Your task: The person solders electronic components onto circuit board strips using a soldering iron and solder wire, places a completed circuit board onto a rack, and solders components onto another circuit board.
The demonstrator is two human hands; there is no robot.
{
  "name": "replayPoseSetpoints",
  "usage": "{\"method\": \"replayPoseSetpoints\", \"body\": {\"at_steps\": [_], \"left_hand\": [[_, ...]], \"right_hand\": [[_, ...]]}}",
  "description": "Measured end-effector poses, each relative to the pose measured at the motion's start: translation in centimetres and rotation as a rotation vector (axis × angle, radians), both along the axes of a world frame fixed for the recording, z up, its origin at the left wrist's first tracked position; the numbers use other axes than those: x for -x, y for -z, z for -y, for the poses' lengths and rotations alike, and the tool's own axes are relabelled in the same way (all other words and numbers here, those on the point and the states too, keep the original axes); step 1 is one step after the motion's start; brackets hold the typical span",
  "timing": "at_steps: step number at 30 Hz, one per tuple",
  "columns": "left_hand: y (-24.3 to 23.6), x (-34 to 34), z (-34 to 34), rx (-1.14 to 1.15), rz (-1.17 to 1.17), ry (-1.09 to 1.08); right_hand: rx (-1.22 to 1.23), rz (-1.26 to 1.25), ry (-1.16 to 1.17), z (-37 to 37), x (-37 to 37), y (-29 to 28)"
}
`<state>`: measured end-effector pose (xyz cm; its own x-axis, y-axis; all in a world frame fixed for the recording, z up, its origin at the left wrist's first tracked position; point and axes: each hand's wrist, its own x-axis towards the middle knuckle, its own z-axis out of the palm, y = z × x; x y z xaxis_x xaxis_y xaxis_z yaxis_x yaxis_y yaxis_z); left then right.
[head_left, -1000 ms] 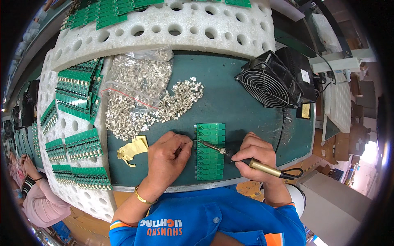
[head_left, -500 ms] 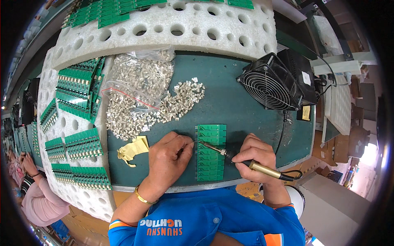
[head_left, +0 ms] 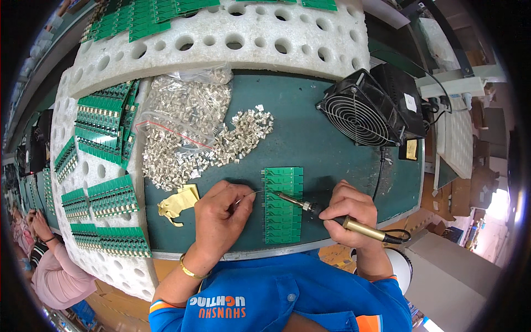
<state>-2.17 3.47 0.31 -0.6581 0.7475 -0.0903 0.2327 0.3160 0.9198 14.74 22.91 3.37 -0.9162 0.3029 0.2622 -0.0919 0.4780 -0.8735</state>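
Green tabletop [head_left: 310,127], circuit-board panel [head_left: 283,221] between the two grips
The right hand [head_left: 351,213] grasps a soldering iron [head_left: 314,208], angled leftward over the panel; the left hand [head_left: 222,213], fingertips together, pinches a thin wire [head_left: 260,191] beside the panel's edge.

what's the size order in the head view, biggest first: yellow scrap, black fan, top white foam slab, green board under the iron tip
By area in the head view, largest to smallest:
1. White foam slab, partly cut off by the frame
2. Black fan
3. Green board
4. Yellow scrap
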Motion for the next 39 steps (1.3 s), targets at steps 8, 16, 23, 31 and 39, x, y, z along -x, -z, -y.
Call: {"method": "replayPoseSetpoints", "body": {"at_steps": [8,16,23,31,39], "left_hand": [[0.0,-0.5,0.4,0.004,-0.032,-0.005],[0.0,-0.7,0.1,0.024,-0.057,0.015],[0.0,-0.7,-0.1,0.022,-0.065,0.016],[0.1,-0.6,-0.2,0.041,-0.097,0.033],[0.3,-0.7,-0.3,0.041,-0.128,0.037]], "right_hand": [[0.019,0.014,0.003,0.4,-0.5,0.0],[0.094,-0.001,0.086,0.6,-0.4,0.9],[0.109,0.034,0.088,0.4,0.1,1.2],[0.139,0.115,0.103,-0.1,0.5,0.5],[0.084,0.130,0.063,-0.5,1.2,0.2]]}}
